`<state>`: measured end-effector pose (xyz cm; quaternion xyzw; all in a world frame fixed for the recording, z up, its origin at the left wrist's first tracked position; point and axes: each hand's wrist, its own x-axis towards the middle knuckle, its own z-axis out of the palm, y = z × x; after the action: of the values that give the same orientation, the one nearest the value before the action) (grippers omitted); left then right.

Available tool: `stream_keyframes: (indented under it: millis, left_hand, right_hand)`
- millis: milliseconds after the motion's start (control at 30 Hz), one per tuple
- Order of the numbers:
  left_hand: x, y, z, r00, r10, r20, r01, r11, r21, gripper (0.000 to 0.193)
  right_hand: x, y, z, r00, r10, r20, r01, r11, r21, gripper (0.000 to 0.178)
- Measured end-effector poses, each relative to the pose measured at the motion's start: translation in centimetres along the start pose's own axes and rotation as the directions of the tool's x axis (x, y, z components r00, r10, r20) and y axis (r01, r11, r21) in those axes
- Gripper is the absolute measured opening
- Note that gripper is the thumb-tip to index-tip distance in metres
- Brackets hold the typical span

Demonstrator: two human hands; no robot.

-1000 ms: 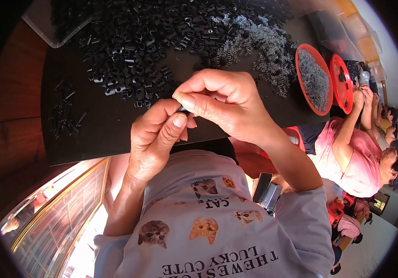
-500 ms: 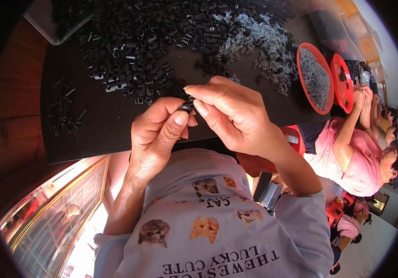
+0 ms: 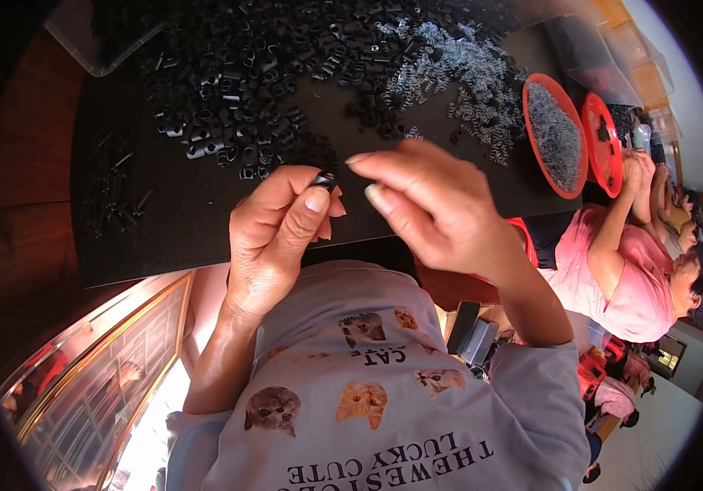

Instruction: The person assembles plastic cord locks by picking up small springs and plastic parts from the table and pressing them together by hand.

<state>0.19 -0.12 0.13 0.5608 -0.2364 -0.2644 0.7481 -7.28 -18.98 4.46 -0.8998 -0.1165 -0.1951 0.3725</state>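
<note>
Between the thumb and fingers of my left hand (image 3: 274, 233) is a small black plastic part (image 3: 326, 179), its dark end showing above the thumb. My right hand (image 3: 441, 209) is a little to the right of it, thumb and forefinger apart with nothing visible between them. Beyond both hands spreads a large pile of short black tubular parts (image 3: 237, 98) on the dark table (image 3: 204, 237). Small silvery coil springs (image 3: 482, 102) lie in a heap at the far right of that pile.
Thin black pins (image 3: 114, 192) are scattered at the table's left. To the right stand a red bowl of springs (image 3: 554, 135) and a red tray (image 3: 602, 147). A clear plastic bin (image 3: 98, 41) is at the far left. A person in pink (image 3: 605, 270) works at the right.
My right hand has drawn back to the right, away from the black part, and its thumb and forefinger have parted. My left hand has stayed nearly still, still gripping the part.
</note>
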Motion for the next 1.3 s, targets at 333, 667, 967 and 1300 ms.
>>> stream_keyframes:
  millis: [333, 667, 967, 1300]
  left_hand:
    - [0.0, 0.0, 0.0, 1.000, -0.027, 0.011, 0.028, 0.999, -0.037, 0.021]
    - [0.1, 0.0, 0.0, 1.000, -0.020, 0.000, 0.020, 1.000, 0.001, 0.019]
    - [0.1, 0.1, 0.0, 1.000, -0.025, 0.001, 0.025, 0.999, 0.025, 0.021]
    - [0.1, 0.1, 0.0, 1.000, -0.023, 0.006, 0.023, 0.999, 0.025, 0.020]
  right_hand:
    - [-1.9, 6.5, -3.0, 0.997, 0.067, 0.034, -0.038, 0.840, -0.541, 0.011]
    - [0.9, 5.6, -2.6, 0.991, 0.106, 0.085, -0.074, 0.947, -0.312, 0.010]
    - [1.7, 6.2, -2.5, 0.986, 0.080, 0.149, 0.011, 0.851, -0.525, 0.008]
    - [2.6, 5.2, -1.9, 0.954, 0.062, 0.292, 0.111, 0.835, -0.539, 0.007]
